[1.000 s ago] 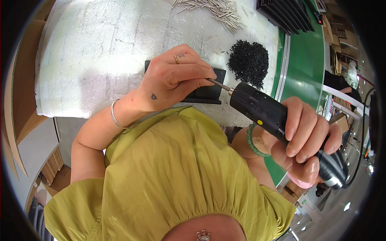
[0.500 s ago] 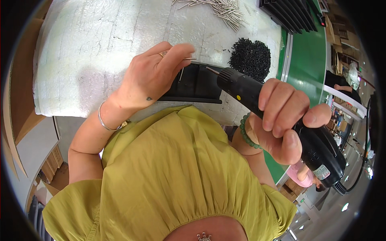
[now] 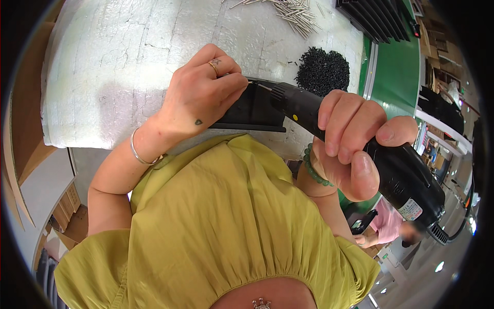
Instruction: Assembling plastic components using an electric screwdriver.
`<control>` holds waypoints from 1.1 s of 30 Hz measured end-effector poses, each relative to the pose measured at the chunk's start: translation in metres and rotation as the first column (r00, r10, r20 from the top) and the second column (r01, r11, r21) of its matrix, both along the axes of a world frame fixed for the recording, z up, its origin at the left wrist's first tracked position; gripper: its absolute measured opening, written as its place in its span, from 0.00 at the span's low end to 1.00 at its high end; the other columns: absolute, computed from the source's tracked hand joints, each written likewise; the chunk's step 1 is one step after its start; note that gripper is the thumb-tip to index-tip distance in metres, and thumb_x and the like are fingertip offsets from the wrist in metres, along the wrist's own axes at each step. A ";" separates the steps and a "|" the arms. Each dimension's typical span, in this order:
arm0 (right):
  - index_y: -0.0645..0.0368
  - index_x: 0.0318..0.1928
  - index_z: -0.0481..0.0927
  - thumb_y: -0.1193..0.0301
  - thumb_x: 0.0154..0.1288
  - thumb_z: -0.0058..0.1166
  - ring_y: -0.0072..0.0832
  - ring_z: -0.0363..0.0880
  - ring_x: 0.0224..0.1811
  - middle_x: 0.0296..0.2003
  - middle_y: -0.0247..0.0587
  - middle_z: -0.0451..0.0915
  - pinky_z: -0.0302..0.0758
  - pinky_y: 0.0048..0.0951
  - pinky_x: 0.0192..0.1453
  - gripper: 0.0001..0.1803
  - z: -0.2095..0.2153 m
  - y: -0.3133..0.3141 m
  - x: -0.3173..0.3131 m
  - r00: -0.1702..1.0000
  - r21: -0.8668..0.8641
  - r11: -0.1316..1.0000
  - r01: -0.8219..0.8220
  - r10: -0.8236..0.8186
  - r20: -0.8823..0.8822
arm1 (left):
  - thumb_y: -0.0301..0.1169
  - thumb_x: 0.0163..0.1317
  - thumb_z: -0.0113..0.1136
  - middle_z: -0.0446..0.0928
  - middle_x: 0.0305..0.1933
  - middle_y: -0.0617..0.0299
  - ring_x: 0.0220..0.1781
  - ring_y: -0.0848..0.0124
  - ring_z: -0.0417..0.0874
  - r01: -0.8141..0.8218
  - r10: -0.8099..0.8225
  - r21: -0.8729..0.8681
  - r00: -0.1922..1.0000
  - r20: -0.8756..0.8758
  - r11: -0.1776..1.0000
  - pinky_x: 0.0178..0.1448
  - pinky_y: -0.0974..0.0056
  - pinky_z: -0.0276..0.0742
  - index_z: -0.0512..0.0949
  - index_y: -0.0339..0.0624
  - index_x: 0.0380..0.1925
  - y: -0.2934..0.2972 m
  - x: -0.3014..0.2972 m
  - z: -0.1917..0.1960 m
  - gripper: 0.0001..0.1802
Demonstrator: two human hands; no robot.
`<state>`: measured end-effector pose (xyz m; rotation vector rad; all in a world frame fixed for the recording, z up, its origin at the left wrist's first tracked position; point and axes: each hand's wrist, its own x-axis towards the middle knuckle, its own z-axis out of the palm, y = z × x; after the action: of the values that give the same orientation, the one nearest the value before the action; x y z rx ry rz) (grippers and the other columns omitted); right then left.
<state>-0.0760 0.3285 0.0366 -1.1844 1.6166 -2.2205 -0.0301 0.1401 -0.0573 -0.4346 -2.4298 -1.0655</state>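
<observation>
1. Head view, landmark: black panel [image 3: 254,110], one, with a raised near edge, lying on a white foam sheet [image 3: 118,67] just in front of the person. Places below are taken from it.
2. Left hand [image 3: 200,90], one, over the panel's left part. Fingers curled, fingertips pinched on a slim metal piece [image 3: 250,82]; only its pale tip shows, at the panel's far edge.
3. Right hand [image 3: 355,141], one, right of the panel, fingers wrapped round a black electric driver [image 3: 391,159].
4. Driver, long axis: slanting from well right of the panel, on the person's side, up to its far edge, nose leftward.
5. Bit [image 3: 264,87], one, over the panel's far edge, aimed left at the metal piece and just beside it; from where I stand, whether they touch I cannot tell. The left hand is nearer to the panel; the right stands off behind the driver's nose.
6. Small black screws [image 3: 324,71], one heap, beyond the panel and rightward.
7. Metal rods [image 3: 298,15], loose pile, farther beyond the panel.
8. Ridged black parts [image 3: 373,19], one group, beyond and far right of the panel.
</observation>
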 end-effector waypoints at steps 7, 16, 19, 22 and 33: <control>0.52 0.46 0.65 0.73 0.54 0.48 0.20 0.65 0.20 0.20 0.28 0.67 0.63 0.28 0.31 0.17 -0.007 -0.005 -0.002 1.000 -0.014 1.000 -0.010 0.010 -0.009 | 0.21 0.43 0.65 0.75 0.29 0.68 0.34 0.66 0.76 0.018 -0.020 0.042 0.999 0.048 0.999 0.33 0.64 0.76 0.77 0.44 0.23 0.001 0.002 -0.003 0.08; 0.52 0.41 0.63 0.75 0.53 0.50 0.22 0.65 0.18 0.19 0.30 0.67 0.65 0.29 0.30 0.15 -0.001 -0.015 -0.003 1.000 0.072 0.997 -0.011 0.012 -0.015 | 0.19 0.43 0.65 0.75 0.29 0.63 0.32 0.64 0.77 0.049 -0.054 0.057 0.994 0.093 0.997 0.33 0.65 0.75 0.78 0.42 0.26 0.000 0.003 -0.002 0.09; 0.53 0.40 0.62 0.77 0.53 0.51 0.23 0.65 0.18 0.20 0.31 0.68 0.65 0.29 0.29 0.15 0.001 -0.019 -0.003 0.998 0.134 0.989 -0.059 0.060 0.002 | 0.19 0.42 0.66 0.75 0.30 0.62 0.32 0.64 0.77 0.045 -0.050 0.060 0.995 0.092 0.997 0.33 0.64 0.75 0.78 0.42 0.26 -0.002 0.004 -0.003 0.09; 0.53 0.39 0.62 0.76 0.54 0.53 0.23 0.65 0.18 0.19 0.32 0.69 0.65 0.30 0.28 0.15 -0.001 -0.025 -0.002 0.999 0.128 0.991 -0.041 0.043 -0.011 | 0.24 0.47 0.62 0.74 0.29 0.67 0.33 0.67 0.76 0.030 -0.032 0.026 0.997 0.064 0.999 0.30 0.63 0.74 0.75 0.45 0.23 -0.001 0.003 -0.005 0.05; 0.60 0.42 0.64 0.80 0.52 0.51 0.26 0.66 0.20 0.21 0.37 0.68 0.69 0.31 0.28 0.16 0.001 -0.008 -0.024 0.992 -0.156 0.983 0.093 -0.079 0.093 | 0.29 0.44 0.67 0.73 0.38 0.63 0.41 0.63 0.75 0.083 -0.081 -0.003 0.987 0.136 0.997 0.37 0.63 0.76 0.77 0.45 0.31 -0.001 0.012 0.001 0.12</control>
<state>-0.0999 0.3204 0.0375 -1.0559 1.5089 -2.4595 -0.0184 0.1390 -0.0559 -0.4832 -2.5554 -1.1546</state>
